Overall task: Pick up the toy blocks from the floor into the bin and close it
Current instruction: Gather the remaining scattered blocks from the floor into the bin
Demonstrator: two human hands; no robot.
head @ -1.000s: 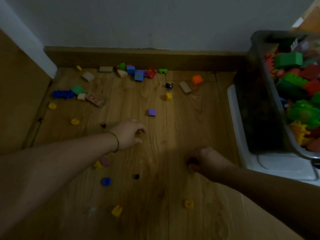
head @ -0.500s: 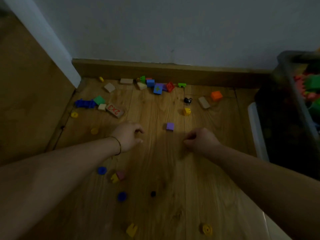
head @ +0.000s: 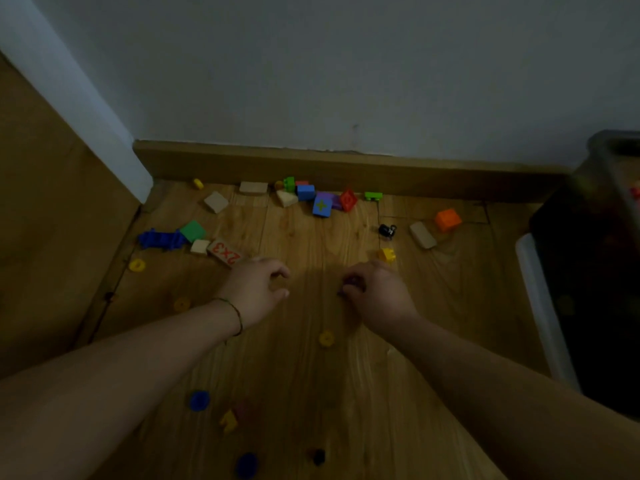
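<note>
Toy blocks (head: 322, 206) litter the floor (head: 311, 393), mostly by the wall (head: 346, 81); the bin (head: 588, 271) stands at the right. The right hand (head: 375, 292) pinches 1 small dark piece (head: 351, 281); the left hand (head: 258, 289) is loosely curled, apparently empty. Gathering looks underway; next, carry the piece to the bin.

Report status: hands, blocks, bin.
Left hand loosely curled, holds nothing seen. Right hand pinches a small dark block on the floor. Other blocks scattered by the baseboard; bin at right edge. Nothing blocks the reach.

Bare floor (head: 311, 244) lies open up the middle to the blocks (head: 322, 202) by the skirting (head: 346, 171). Yellow brick (head: 387, 254) and black toy (head: 387, 231) flank it rightward; the bin (head: 588, 271) walls the right.
</note>
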